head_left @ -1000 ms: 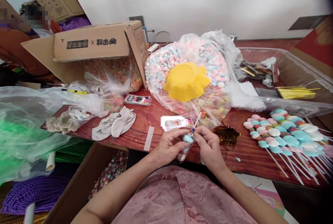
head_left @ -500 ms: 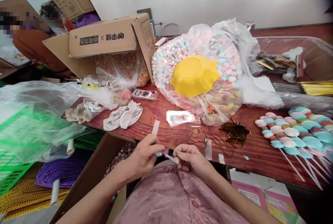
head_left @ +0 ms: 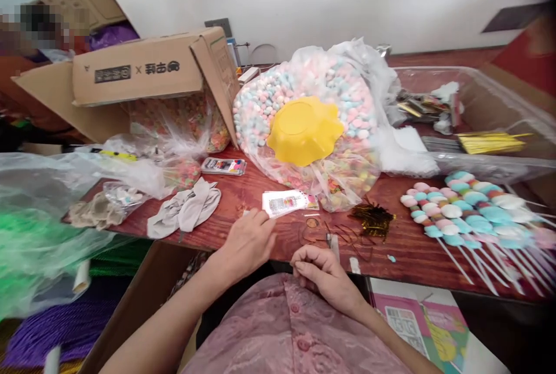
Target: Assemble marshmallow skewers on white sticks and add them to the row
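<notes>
My left hand [head_left: 251, 242] reaches over the table's front edge, back of the hand up and fingers slightly bent and apart. No held thing shows in it. Just beyond its fingers lies a small stack of white printed labels or sleeves [head_left: 284, 203]. A pale strip [head_left: 246, 212] shows partly behind the hand. Close in front of my body, my right hand [head_left: 324, 272] is closed, its fingers curled in and the thumb against them. Whatever may be inside that hand is hidden. Gold tinsel ties [head_left: 372, 219] and thin brown strands [head_left: 347, 241] lie beyond it.
A yellow scalloped bowl [head_left: 304, 131] rests upside down on bagged pastel marshmallows [head_left: 256, 102]. Marshmallow skewers [head_left: 478, 212] lie at the right, before a clear bin [head_left: 469, 84]. At left are grey cloth sleeves [head_left: 185, 209] and an open carton [head_left: 139, 73]. Another person is at far left.
My left hand has moved away from my right, up and forward over the table. The small white-and-coloured item between my hands is out of sight. The view has shifted right.
</notes>
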The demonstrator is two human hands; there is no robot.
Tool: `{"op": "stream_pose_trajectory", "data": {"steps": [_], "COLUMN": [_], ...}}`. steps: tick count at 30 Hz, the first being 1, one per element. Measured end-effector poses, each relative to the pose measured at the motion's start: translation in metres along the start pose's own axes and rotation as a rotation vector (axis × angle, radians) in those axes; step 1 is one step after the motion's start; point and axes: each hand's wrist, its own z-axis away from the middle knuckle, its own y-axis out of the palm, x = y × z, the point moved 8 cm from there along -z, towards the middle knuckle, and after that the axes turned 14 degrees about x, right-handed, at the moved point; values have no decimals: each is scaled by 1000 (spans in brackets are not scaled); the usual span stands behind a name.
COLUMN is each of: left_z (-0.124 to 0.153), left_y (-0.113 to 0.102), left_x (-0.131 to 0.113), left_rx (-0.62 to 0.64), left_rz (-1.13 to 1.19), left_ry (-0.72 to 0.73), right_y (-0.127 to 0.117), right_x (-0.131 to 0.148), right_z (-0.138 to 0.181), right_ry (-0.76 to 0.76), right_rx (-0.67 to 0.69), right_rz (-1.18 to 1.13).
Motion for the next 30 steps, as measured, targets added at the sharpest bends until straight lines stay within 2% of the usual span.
{"op": "stream_pose_trajectory", "data": {"steps": [2, 5, 8, 11, 13, 15, 16, 19, 21, 23, 25, 27, 30], "left_z": [-46, -95, -112, -109, -101, -91, -86, -77, -78, -81, -84, -88, -91], "left_y": [-11, -8, 2, 8, 10, 10, 9, 7, 4, 3, 2, 1, 0], "left_x": [-26, -48, -47, -36, -30, -24, -21, -11, -6, -4, -5, -6, -3], "left_rx": [-31, -4, -6, -103, -222, -365, -435, -564, -545, -460, -354, -274, -246], "left_rz": [-100, -199, -237, -265, -275, -278, -271, -189, -107, -61, -61, -64, 2], "left_ry": [65, 96, 99, 142, 208, 277, 304, 324, 280, 214, 145, 93, 83], "right_y": [-2, -12, -42, -89, -117, -141, -152, -186, -206, -219, -224, -224, -219], "right_x": [15, 46, 68, 83, 93, 106, 111, 122, 120, 114, 111, 112, 122], "right_z": [8, 36, 87, 152, 187, 206, 209, 202, 192, 184, 177, 174, 181], "right_ry": [-65, -224, -324, -334, -253, -47, 89, 513, 747, 896, 942, 914, 823], "right_rx": [-53, -202, -525, -933, -1159, -1331, -1376, -1347, -1233, -1141, -1106, -1130, -1221], "right_rz": [224, 800, 1239, 1400, 1515, 1685, 1752, 1778, 1661, 1545, 1497, 1500, 1538]}}
